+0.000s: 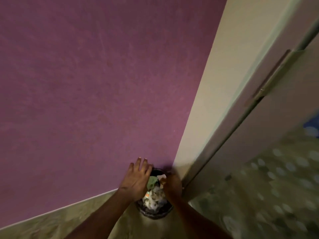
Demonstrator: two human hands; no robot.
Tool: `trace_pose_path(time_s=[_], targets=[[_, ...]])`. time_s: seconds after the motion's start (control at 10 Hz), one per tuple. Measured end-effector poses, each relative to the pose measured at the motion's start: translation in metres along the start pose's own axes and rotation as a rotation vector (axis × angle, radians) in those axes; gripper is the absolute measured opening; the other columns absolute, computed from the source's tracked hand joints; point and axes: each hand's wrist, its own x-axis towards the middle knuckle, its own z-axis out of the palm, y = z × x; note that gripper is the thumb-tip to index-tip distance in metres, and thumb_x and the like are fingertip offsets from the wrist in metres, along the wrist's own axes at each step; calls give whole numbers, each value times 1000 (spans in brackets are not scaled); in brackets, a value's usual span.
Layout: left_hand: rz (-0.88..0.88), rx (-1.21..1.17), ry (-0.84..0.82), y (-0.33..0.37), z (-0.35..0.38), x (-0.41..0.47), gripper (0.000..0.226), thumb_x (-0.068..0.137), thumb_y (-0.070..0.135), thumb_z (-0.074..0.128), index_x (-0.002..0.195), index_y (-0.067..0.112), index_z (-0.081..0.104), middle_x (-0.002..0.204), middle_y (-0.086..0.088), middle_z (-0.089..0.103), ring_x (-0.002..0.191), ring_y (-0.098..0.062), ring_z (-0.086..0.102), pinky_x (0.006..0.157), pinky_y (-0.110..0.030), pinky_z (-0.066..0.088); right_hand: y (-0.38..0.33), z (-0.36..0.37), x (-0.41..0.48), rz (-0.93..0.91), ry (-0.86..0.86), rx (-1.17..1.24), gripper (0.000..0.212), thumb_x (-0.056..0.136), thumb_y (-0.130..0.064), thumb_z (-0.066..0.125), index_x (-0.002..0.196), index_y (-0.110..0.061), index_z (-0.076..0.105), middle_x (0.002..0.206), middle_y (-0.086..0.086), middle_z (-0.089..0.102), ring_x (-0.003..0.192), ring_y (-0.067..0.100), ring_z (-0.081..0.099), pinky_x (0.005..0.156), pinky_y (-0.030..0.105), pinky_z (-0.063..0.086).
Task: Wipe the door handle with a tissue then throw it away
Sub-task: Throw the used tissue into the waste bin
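Observation:
A small dark waste bin (153,215) stands on the floor in the corner, full of crumpled rubbish. My left hand (138,176) hovers over its left rim, fingers spread, holding nothing. Over the right rim, my blurred right hand (172,185) pinches a small white tissue (162,177) just above the rubbish. The long door handle (272,73) shows on the door at the upper right, far from both hands.
A purple wall (86,83) fills the left. A cream wall strip and door frame (215,100) rise to the right of the bin. The door (293,94) stands ajar. Patterned floor (259,195) spreads to the right.

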Motion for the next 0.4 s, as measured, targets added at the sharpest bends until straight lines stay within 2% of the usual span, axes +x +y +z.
trace_pose_path(time_s=[0.1, 0.2, 0.3, 0.4], targets=[[-16, 7, 6, -1, 24, 15, 86, 77, 37, 54, 151, 8, 21, 157, -26, 20, 143, -50, 14, 112, -64, 14, 4, 18, 17, -2, -100, -49, 32, 85, -29, 62, 109, -9, 68, 110, 12, 71, 106, 26, 63, 89, 34, 48], [-25, 30, -29, 2, 33, 22, 89, 79, 41, 51, 152, 8, 13, 159, -26, 12, 144, -49, 6, 114, -66, 5, 8, 23, 25, 35, -217, -57, 34, 86, -23, 62, 115, -6, 65, 121, 14, 67, 116, 26, 59, 95, 29, 45], [-9, 48, -16, 6, 33, 27, 94, 79, 45, 52, 153, 8, 7, 160, -26, 7, 145, -48, 1, 113, -67, 1, 11, 18, 28, 12, -293, -76, 42, 84, -6, 56, 125, -7, 60, 133, 13, 60, 125, 24, 53, 99, 26, 41], [-2, 48, -12, 7, 22, 25, 93, 80, 49, 46, 153, 8, 4, 161, -25, 4, 146, -47, -2, 112, -67, -1, 3, 11, 10, -77, -218, -65, 35, 88, -14, 53, 122, -8, 62, 126, 13, 64, 120, 25, 56, 99, 31, 44]])
